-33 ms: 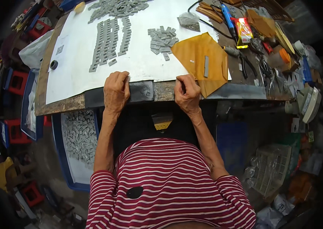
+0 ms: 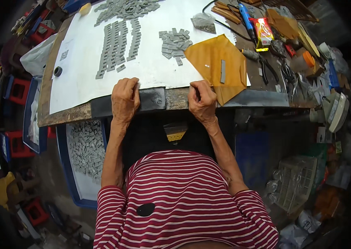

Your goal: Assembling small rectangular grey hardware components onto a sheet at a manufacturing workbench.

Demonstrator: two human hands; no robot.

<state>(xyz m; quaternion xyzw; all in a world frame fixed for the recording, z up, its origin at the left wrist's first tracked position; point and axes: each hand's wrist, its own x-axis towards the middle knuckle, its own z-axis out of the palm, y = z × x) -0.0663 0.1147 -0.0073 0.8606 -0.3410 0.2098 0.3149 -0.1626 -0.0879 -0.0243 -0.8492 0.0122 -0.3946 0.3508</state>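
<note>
Both hands grip white sheet (near edge).

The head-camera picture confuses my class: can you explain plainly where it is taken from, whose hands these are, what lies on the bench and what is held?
The camera sits on a person's head and looks straight down, so you see their striped shirt and both forearms. Its wide lens bends straight edges near the rim. The left hand and right hand rest on the near edge of the workbench, at the rim of a white sheet; neither clearly holds anything. On the sheet lie rows of small grey pieces and a loose pile of them. A tan sheet lies to the right, with hand tools beyond.
</note>
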